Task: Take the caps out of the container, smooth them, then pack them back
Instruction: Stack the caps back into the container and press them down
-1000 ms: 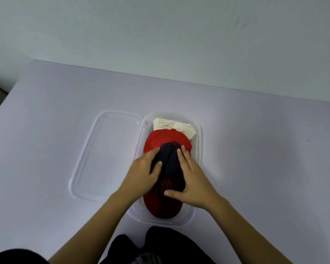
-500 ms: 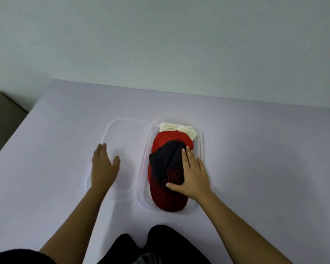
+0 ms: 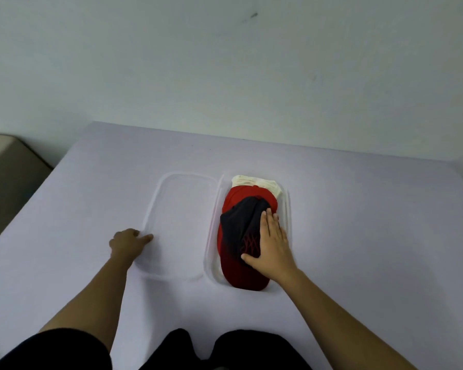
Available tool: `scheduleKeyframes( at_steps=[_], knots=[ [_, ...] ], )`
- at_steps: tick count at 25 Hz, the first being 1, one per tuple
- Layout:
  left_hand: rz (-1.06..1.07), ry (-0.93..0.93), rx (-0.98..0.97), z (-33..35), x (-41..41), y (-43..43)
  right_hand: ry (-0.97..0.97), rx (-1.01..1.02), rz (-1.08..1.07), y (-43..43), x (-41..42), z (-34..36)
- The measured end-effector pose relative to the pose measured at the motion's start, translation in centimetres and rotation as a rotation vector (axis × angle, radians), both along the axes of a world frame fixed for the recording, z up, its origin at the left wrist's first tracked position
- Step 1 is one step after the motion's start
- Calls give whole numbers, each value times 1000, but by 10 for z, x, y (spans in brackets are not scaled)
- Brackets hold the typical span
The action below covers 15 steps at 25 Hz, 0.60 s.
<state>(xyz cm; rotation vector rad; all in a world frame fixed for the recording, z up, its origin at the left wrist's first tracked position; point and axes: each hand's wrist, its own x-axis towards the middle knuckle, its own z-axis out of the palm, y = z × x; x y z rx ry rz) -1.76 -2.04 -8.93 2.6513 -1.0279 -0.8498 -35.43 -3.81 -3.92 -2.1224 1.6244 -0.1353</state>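
Observation:
A clear plastic container [image 3: 209, 244] sits mid-table with three caps stacked in it. A black cap with a red logo [image 3: 241, 222] lies on top, over a red cap [image 3: 245, 276], with a cream cap [image 3: 254, 181] showing at the far end. My right hand [image 3: 271, 244] lies flat on the black cap, fingers together, pressing it down. My left hand [image 3: 127, 243] has its fingers curled at the left edge of the clear lid [image 3: 179, 225], which lies flat beside the container; whether it grips the rim I cannot tell.
The lavender table [image 3: 372, 236] ends at a pale wall behind. Its left edge drops off toward a beige surface [image 3: 6, 169]. My dark-clothed knees [image 3: 225, 351] sit against the near edge.
My left hand left the black cap, crossed the lid and now rests at its left rim with fingers curled. The right hand stayed pressed on the cap. The camera view tilted up.

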Motion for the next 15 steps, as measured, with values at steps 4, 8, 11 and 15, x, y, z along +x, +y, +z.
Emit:
scheduleKeyframes(
  at_steps=[4, 8, 11, 15],
  knots=[
    [191, 435, -217, 33, 7, -2, -28, 36, -9, 0, 5, 3],
    [229, 570, -381, 90, -15, -2, -22, 34, -2, 1, 5, 4],
    [27, 215, -473, 130, -35, -3, -39, 40, 0, 1, 4, 8],
    [-148, -150, -633, 195, -67, 5, -314, -7, -74, 1, 19, 33]
  ],
)
